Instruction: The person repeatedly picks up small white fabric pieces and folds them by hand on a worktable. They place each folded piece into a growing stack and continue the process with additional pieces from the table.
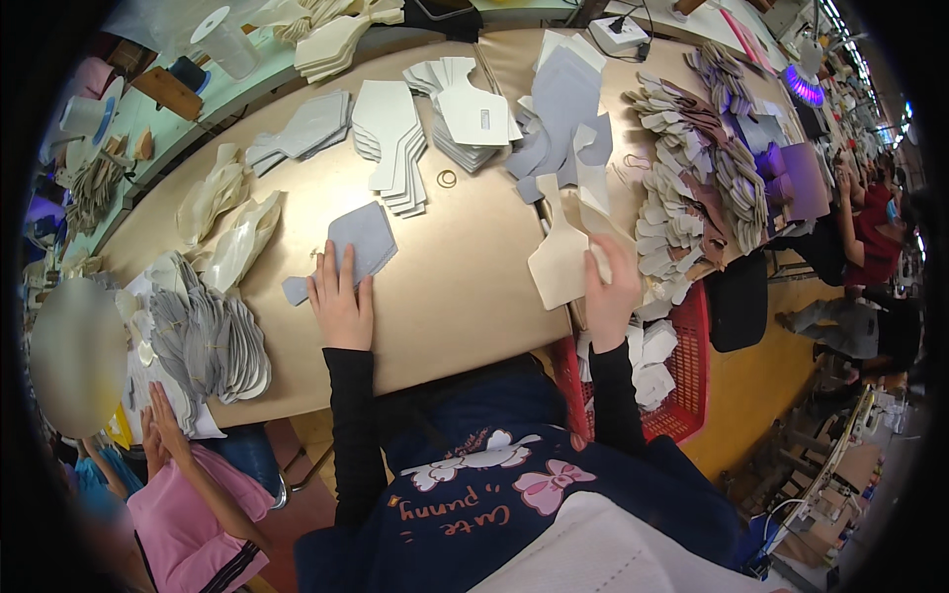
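Note:
My left hand (343, 301) lies flat with its fingers spread on a grey cut piece (364, 237), which has a wide body and a narrow tab. My right hand (613, 287) pinches the edge of a cream cut piece (559, 259) with a narrow neck, held near the table's right side. Its exact fabric cannot be told. Ahead of my hands lie a stack of cream pieces (390, 138), a stack of grey pieces (311, 128), another cream stack (473, 111) and a larger pile of grey pieces (565, 94).
Bundles of cream and brown pieces (682, 158) cover the table's right end. Below it stands a red basket (692, 395) holding white pieces. Grey bundles (213, 331) lie at the left, beside a person in a pink shirt (193, 504). A rubber band (447, 179) rests mid-table.

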Motion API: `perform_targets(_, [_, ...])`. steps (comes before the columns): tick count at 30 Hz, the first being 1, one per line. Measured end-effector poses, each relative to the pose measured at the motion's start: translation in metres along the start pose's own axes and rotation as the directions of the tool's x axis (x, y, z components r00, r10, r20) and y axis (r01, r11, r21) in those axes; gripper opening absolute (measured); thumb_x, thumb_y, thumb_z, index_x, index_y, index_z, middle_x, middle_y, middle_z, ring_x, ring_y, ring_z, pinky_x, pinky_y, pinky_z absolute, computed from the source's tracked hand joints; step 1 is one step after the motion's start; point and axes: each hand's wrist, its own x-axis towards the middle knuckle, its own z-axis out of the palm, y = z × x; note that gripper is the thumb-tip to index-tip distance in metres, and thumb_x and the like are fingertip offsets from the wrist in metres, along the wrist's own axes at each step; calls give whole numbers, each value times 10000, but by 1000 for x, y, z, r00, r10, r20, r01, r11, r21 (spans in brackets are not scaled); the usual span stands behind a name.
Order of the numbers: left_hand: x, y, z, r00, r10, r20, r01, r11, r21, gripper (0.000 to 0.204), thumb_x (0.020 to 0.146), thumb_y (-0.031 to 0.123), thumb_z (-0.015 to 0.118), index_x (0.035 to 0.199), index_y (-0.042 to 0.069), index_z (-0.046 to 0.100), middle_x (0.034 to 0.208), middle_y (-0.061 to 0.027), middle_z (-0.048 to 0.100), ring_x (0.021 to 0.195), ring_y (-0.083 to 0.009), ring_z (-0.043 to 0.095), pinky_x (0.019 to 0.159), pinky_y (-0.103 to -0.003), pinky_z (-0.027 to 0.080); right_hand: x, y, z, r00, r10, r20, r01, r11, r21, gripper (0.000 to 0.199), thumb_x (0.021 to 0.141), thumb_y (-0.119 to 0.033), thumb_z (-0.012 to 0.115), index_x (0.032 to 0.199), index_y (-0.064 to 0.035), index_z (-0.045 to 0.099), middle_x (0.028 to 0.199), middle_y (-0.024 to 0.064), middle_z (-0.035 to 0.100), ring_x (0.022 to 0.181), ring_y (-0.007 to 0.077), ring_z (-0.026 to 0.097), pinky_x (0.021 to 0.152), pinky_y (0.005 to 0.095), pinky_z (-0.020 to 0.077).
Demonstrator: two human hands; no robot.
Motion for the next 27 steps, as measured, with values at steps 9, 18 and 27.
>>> perform_targets(9, [0,2,-1,1000,7,-13,-7,1000,-1,527,996,277,570,1502,165,474,1601,-107,376,1474,-336,339,1198,-555,222,40,60,-19,985,170,32,-171,985,32,340,933,-105,700,1248,16,658,1029,102,726,901,218,683,852,306,518])
perform_targets(18, [0,2,-1,1000,4,-28,-4,1000,9,521,992,269,580,1493,166,485,1598,-102,382,1472,-326,348,1197,-542,230,43,59,-52,947,313,-79,-283,922,264,299,929,-92,695,1210,10,686,1066,105,719,1002,224,655,939,326,489])
perform_targets(27, [0,2,-1,1000,1,-18,0,1000,17,516,994,263,582,1491,158,489,1596,-106,384,1471,-331,349,1196,-542,235,-4,-12,8,961,-69,267,91,993,-72,599,860,-184,753,1415,-89,547,1396,216,495,1331,372,467,1101,429,404])
